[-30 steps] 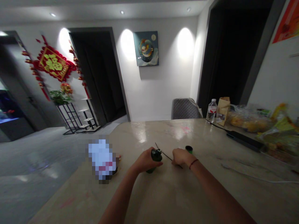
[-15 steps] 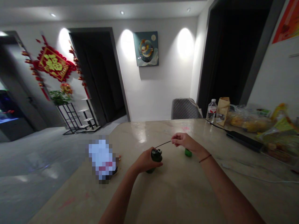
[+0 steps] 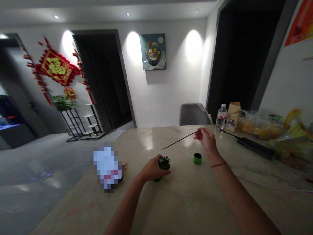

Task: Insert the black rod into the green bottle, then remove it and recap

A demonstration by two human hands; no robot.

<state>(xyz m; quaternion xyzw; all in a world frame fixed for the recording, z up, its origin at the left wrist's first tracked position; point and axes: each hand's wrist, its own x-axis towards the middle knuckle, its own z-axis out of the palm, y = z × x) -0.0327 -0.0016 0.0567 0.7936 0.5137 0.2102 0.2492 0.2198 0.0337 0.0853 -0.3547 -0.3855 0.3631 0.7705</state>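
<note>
My left hand (image 3: pixel 153 168) is wrapped round a small dark green bottle (image 3: pixel 164 164) on the table. The bottle's neck, with a pale opening, shows above my thumb, and my fingers hide much of its body. Up and to the right, my right hand (image 3: pixel 205 141) pinches one end of a thin dark stick (image 3: pixel 179 140). It slants down to the left, and its free end hangs apart from the bottle, just above and beyond my left hand. Between my hands, nearer the right one, a green cap (image 3: pixel 198 159) rests with its hollow side up.
A blurred-out pale item (image 3: pixel 107 168) lies left on the marble-look table (image 3: pixel 186 202). At the right are a water bottle (image 3: pixel 221 117), a paper bag (image 3: pixel 233 116), plastic food bags (image 3: pixel 261 125), a black power strip (image 3: pixel 256 148) and a white cable (image 3: pixel 269 187). A grey chair (image 3: pixel 194 115) stands beyond.
My right hand has moved up and to the right with the stick, whose free end has come away from beside the bottle. The green cap is more exposed. My left hand has stayed in place.
</note>
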